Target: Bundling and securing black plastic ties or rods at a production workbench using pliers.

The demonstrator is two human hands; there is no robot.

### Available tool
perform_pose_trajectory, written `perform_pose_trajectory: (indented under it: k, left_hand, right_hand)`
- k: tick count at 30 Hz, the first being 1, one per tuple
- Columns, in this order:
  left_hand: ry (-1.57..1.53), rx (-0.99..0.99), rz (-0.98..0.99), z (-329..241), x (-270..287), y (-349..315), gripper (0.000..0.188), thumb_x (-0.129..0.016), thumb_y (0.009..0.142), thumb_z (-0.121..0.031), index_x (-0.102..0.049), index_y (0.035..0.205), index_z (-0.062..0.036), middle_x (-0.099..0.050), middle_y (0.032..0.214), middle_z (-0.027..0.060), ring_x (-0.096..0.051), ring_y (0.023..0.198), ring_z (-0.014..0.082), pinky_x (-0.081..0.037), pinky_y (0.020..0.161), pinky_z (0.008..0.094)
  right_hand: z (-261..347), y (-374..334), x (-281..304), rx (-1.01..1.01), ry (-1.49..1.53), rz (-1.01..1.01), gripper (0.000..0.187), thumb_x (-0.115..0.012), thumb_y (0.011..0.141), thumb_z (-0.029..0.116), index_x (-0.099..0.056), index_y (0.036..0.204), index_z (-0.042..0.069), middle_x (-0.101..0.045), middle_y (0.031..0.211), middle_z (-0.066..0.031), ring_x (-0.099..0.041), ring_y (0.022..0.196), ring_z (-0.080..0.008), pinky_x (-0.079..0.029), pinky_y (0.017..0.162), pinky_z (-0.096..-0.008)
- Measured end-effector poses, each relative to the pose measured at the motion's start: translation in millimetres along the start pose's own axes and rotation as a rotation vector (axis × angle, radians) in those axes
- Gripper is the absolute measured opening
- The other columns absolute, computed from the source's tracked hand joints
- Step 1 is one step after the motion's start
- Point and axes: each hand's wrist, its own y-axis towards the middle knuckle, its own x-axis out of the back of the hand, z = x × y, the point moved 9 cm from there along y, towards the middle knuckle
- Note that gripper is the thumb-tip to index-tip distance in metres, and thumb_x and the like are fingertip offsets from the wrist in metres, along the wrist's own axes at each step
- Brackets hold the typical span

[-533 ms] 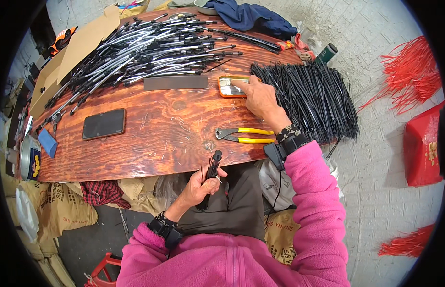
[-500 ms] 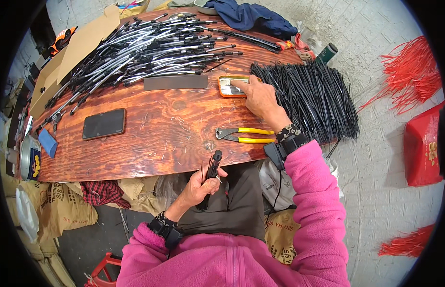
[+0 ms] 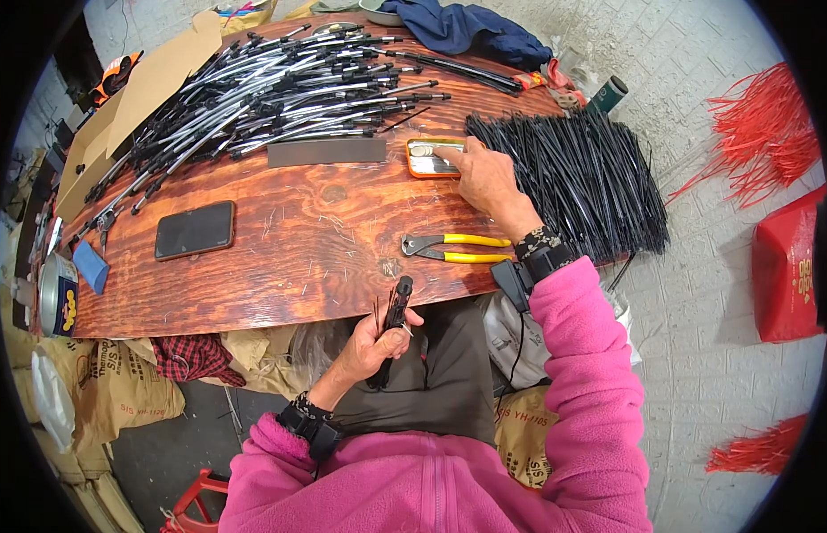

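My left hand (image 3: 374, 346) is closed around a slim black plastic rod-like piece (image 3: 398, 305), held upright over my lap at the table's front edge. Thin dark strands stick up beside it, and a small pale tip pokes out near the fingers. My right hand (image 3: 491, 182) reaches over a small orange-rimmed tin (image 3: 428, 166), its index finger stretched to a pale round thing inside; the thumb is hidden. Yellow-handled pliers (image 3: 453, 249) lie just below that hand. Right beside it spreads a thick pile of thin black strips (image 3: 573, 182).
Many silver-and-black rods (image 3: 280, 93) are heaped at the back left beside an opened cardboard box (image 3: 155, 84). A phone (image 3: 195, 231), a flat grey bar (image 3: 326, 153), a blue block (image 3: 90, 266) and a round can (image 3: 56, 293) sit on the wooden table (image 3: 280, 293).
My right hand has shifted slightly right and down, its index finger drawn back a little within the tin. The left hand holds the black piece almost unmoved.
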Motion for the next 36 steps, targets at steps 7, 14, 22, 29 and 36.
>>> perform_pose_trajectory:
  k: [7,14,22,29,36]
  left_hand:
    - [0.000,0.004,-0.009,0,1,0,0.044,-0.058,0.098,-0.037,-0.052,0.117,0.0022,-0.043,0.065,-0.0012,-0.041,0.059,0.0089,-0.038,0.056,0.0248]
    - [-0.012,0.011,0.027,1,2,2,0.037,-0.055,0.099,-0.031,-0.054,0.119,0.0001,-0.049,0.073,-0.0015,-0.045,0.065,0.0069,-0.041,0.061,0.0227]
    - [-0.010,-0.002,-0.006,0,0,-3,0.044,-0.059,0.097,-0.036,-0.052,0.116,0.0028,-0.044,0.067,-0.0011,-0.042,0.058,0.0092,-0.039,0.056,0.0253]
    - [0.067,0.053,-0.054,2,5,-5,0.039,-0.058,0.098,-0.034,-0.052,0.115,0.0015,-0.044,0.067,-0.0004,-0.043,0.061,0.0095,-0.039,0.057,0.0251]
    - [-0.041,-0.038,0.001,-4,0,6,0.030,-0.053,0.101,-0.028,-0.053,0.115,-0.0015,-0.046,0.071,-0.0016,-0.042,0.062,0.0070,-0.038,0.057,0.0231]
  right_hand:
    - [0,1,3,-0.023,-0.008,0.037,0.042,-0.065,0.081,0.010,-0.066,0.121,0.023,-0.061,0.101,-0.0158,-0.067,0.087,-0.0307,-0.053,0.072,-0.0404]
    - [-5,3,2,-0.045,-0.013,0.054,0.043,-0.067,0.080,0.012,-0.065,0.121,0.024,-0.061,0.101,-0.0160,-0.067,0.088,-0.0314,-0.053,0.073,-0.0408]
    - [-4,-11,19,-0.042,0.011,-0.023,0.045,-0.059,0.082,0.006,-0.063,0.124,0.022,-0.061,0.096,-0.0137,-0.066,0.085,-0.0333,-0.053,0.071,-0.0419]
    - [11,-67,57,0.006,0.369,-0.060,0.038,-0.055,0.085,0.002,-0.062,0.122,0.011,-0.063,0.095,-0.0122,-0.066,0.087,-0.0303,-0.053,0.074,-0.0390]
    - [68,-131,63,0.108,0.848,0.076,0.024,-0.058,0.087,-0.001,-0.067,0.109,0.002,-0.067,0.098,-0.0121,-0.066,0.092,-0.0256,-0.052,0.079,-0.0342]
